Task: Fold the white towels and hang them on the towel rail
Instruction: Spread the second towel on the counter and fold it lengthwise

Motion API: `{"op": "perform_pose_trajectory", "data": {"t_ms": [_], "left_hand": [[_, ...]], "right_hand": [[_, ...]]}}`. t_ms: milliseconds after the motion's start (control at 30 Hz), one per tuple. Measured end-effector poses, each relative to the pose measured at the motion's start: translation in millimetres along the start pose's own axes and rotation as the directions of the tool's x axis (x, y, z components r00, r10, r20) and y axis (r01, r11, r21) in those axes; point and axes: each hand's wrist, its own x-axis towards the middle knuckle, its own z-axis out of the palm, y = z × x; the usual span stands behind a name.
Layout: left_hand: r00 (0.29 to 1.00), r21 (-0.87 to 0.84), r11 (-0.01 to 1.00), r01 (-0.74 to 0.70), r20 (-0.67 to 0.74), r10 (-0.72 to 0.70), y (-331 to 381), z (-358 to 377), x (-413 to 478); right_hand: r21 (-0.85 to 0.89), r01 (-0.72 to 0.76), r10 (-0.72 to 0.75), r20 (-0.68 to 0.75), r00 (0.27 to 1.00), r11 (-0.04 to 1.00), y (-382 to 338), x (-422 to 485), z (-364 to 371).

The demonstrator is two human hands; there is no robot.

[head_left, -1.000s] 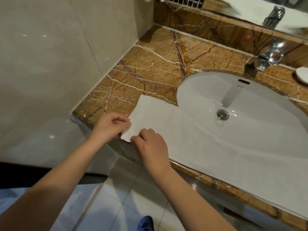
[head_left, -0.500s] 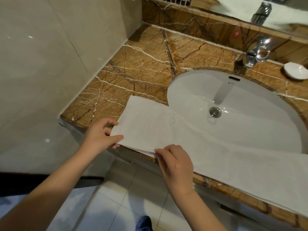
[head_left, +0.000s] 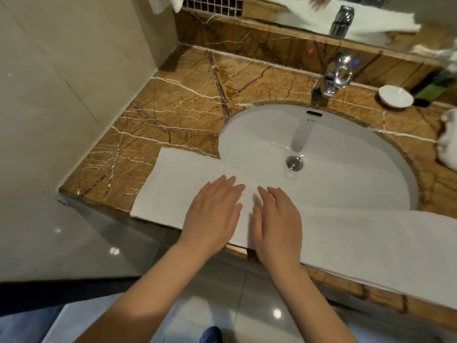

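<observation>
Two hands are flat on the white towel (head_left: 346, 233) now, left hand (head_left: 212, 214) and right hand (head_left: 277, 224) side by side, fingers (head_left: 222, 185) spread and grasping nothing. Half a second ago they were pinching the near left corner and the front edge; now they've let go and moved to the middle, palms down. I read that as smoothing: the strip looks already folded lengthwise and is getting pressed flat before the next fold.

Towel lies along the front of the marble worktop (head_left: 173, 102), left end on the stone, the middle covering the near part of the sink (head_left: 333, 144), the rest running off to the right. So part of it sits over a hollow, which won't give a firm surface for creasing. Tap (head_left: 337, 75) and a small white dish (head_left: 395, 96) are at the back, well apart from it. Another white bundle (head_left: 448, 142) sits at the right edge, probably the next towel. No rail in sight, so hanging isn't close.
</observation>
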Motion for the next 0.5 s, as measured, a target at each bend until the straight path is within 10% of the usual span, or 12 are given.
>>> {"op": "perform_pose_trajectory", "data": {"t_ms": [133, 500], "left_hand": [[0.989, 0.158, 0.986, -0.048, 0.146, 0.025, 10.0, 36.3, 0.6], [0.985, 0.245, 0.967, -0.068, 0.171, 0.026, 32.9, 38.6, -5.8]], "right_hand": [[-0.258, -0.205, 0.257, 0.191, 0.947, 0.944, 40.8, -18.9, -10.0], [-0.261, -0.191, 0.241, 0.173, 0.955, 0.946, 49.4, -38.2, -26.7]]}}
